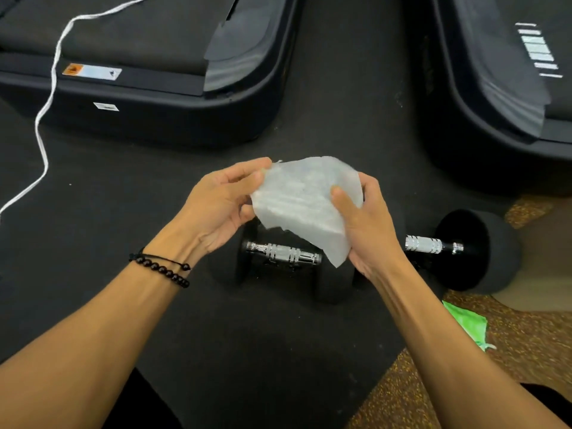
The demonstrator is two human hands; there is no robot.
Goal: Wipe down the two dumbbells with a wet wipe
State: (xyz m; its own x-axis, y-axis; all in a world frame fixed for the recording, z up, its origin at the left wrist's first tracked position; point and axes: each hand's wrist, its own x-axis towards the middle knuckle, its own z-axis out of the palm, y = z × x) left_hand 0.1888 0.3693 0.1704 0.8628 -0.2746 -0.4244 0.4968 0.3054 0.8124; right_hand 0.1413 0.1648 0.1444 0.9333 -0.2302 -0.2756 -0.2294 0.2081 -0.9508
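Observation:
A white wet wipe [298, 202] is spread between both hands, above the floor. My left hand [223, 209] pinches its left edge with thumb and fingers. My right hand [362, 224] grips its right side, thumb on top. Below them, two black dumbbells with chrome handles lie on the dark mat. The left dumbbell [283, 252] sits directly under the wipe, partly hidden by it and by my hands. The right dumbbell [473, 249] lies to the right, its left end hidden behind my right wrist.
Two black treadmill bases stand beyond, one at the upper left [139, 97] and one at the upper right [495, 97]. A white cord [46, 119] trails across the left. A green wrapper [467, 326] lies on the speckled brown floor at the right.

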